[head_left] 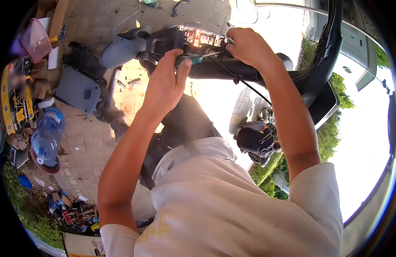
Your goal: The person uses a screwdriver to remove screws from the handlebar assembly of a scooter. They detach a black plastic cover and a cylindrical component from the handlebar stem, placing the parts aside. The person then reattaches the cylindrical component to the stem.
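The left hand (163, 83) holds a green-handled metal screwdriver (193, 59) at the long black plastic housing (165, 46).

The thumb and fingers of this hand are closed around the handle, and the thin shaft points to the right, along the near side of the housing, where its bright inner parts (201, 37) are exposed. The right hand (248, 46) has curled fingers at the housing's right end; whether they grip something small, I cannot tell. The step seems to be loosening or fitting a part there; the next move probably calls for a steady housing and a well-seated tip.
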A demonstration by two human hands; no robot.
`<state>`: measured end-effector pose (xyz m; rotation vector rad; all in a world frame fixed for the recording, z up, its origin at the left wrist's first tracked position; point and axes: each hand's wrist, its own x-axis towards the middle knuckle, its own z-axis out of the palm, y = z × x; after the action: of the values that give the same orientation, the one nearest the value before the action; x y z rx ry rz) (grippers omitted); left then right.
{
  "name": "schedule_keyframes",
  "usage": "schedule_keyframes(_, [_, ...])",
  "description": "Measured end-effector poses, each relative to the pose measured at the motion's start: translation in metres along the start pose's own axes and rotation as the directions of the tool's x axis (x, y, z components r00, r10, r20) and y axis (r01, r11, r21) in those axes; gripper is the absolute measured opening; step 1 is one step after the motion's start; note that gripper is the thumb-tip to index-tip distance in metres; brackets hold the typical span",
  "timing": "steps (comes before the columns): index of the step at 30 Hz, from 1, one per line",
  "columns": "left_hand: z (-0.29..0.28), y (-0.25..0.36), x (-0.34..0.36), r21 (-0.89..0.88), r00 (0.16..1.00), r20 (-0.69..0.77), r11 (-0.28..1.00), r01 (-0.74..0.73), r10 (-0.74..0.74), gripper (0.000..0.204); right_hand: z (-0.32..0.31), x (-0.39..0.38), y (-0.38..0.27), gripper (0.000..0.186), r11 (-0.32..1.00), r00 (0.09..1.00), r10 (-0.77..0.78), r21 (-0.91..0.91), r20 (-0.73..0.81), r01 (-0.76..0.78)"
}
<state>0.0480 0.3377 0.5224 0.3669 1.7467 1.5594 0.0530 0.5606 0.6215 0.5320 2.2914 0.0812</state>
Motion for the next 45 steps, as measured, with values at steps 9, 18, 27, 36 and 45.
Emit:
schedule_keyframes(9, [0.022,-0.010,-0.005,0.180,0.972,-0.191,0.978,-0.104,0.139,0.027,0.019,0.036,-0.005,0.026,0.949,0.952,0.040,-0.309,0.303,0.058])
schedule_keyframes(18, [0.014,-0.001,-0.002,0.070,0.998,-0.050,0.997,0.044,-0.040,0.026,0.040,0.034,0.005,0.027,0.929,0.985,-0.053,-0.353,0.162,0.108])
schedule_keyframes(27, [0.015,-0.011,0.001,0.059,0.937,-0.128,0.945,-0.321,0.326,0.021,0.042,0.039,0.013,0.025,0.943,0.991,-0.062,-0.317,0.121,0.098])
schedule_keyframes(36, [0.010,-0.006,0.037,0.165,0.992,-0.053,0.981,-0.103,0.113,0.025,0.042,0.041,0.018,0.028,0.938,0.988,-0.062,-0.332,0.139,0.105])
schedule_keyframes(45, [0.008,-0.018,0.025,-0.037,0.935,-0.078,0.936,-0.349,0.345,0.027,0.027,0.054,-0.010,0.024,0.853,0.942,0.034,-0.500,0.335,0.147])
